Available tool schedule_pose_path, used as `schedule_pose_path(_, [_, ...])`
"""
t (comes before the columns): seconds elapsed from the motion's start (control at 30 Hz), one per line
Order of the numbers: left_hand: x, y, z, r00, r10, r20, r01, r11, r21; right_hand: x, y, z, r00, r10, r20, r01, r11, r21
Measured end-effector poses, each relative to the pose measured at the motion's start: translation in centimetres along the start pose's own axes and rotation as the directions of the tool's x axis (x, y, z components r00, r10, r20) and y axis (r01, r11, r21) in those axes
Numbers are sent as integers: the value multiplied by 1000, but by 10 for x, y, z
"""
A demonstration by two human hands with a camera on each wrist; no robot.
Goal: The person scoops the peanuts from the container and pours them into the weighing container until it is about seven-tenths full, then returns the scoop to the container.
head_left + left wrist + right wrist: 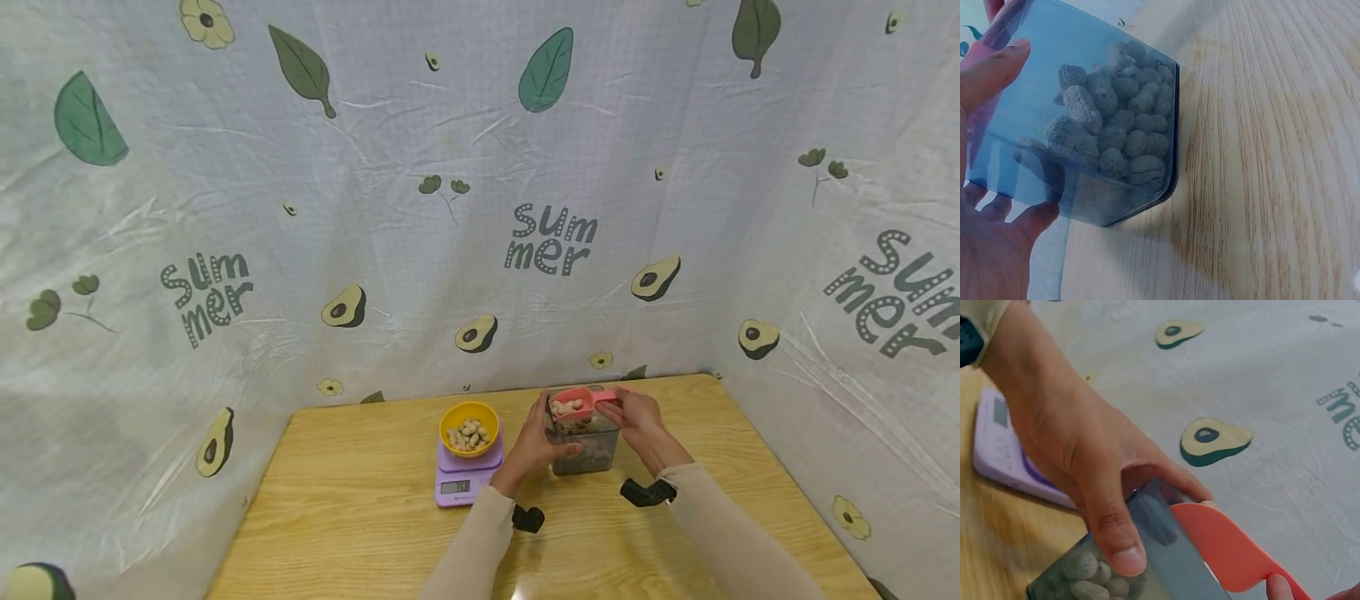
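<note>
A clear plastic container [1029, 119] of unshelled peanuts [1110, 119] stands on the table. My left hand [534, 446] grips its left side, thumb on the front wall and fingers around the side wall. With my right hand [636, 418] I hold a pink scoop [592, 402] by its handle at the container's mouth, several peanuts in its bowl. In the right wrist view the scoop [1222, 544] overlaps the container's rim, and only fingertips of the right hand show. To the left, a yellow bowl [447, 415] with peanuts in it sits on a purple kitchen scale [442, 471] with a lit display.
The wooden table [360, 500] ends at a patterned sheet [405, 250] hung behind it and at both sides. A black wrist mount [528, 520] sits on the left wrist, and another mount [647, 493] on the right one.
</note>
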State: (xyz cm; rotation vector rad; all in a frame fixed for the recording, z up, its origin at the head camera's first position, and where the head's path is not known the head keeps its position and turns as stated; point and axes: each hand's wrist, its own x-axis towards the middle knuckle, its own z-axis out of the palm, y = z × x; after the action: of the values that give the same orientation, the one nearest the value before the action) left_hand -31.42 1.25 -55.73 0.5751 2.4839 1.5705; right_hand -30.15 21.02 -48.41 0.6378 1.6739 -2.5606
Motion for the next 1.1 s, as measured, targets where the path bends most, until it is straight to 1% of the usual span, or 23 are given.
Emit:
schedule_pose_path(0.13, [-1, 1, 0, 1000, -10, 0, 10, 1000, 6, -2, -1, -5, 1000, 5, 7, -6, 999, 44])
schedule_pose_path(0.3, [-1, 0, 1, 1000, -15, 2, 15, 1000, 14, -5, -4, -11, 999, 32, 29, -35, 992, 120])
schedule_pose_path(0.4, [-1, -1, 1, 1000, -12, 5, 12, 1000, -2, -7, -9, -15, 998, 44, 35, -49, 987, 156])
schedule_pose_path(0.53, [-1, -1, -1, 1000, 3, 10, -3, 1000, -31, -10, -17, -16, 999, 37, 37, -43, 983, 181])
schedule_pose_path(0.63, [-2, 1, -3, 1000, 9, 13, -9, 1000, -13, -14, -23, -16, 999, 22, 48, -31, 981, 194])
schedule_pose_path(0.77, [-6, 9, -7, 1000, 29, 6, -29, 999, 46, -19, -30, -13, 997, 11, 78, -27, 977, 213])
schedule_pose_path(0.93, [-12, 30, -19, 997, 75, -33, -72, 992, 101, -27, -38, -3, 993, -5, 118, -25, 968, 249])
schedule_pose_path(1.0, [-14, 37, -25, 996, 79, -48, -74, 991, 110, -30, -40, 2, 992, -6, 128, -29, 963, 268])
schedule_pose_path(1.1, [-18, 43, -33, 995, 70, -75, -60, 991, 120, -35, -44, 9, 989, -2, 145, -40, 958, 284])
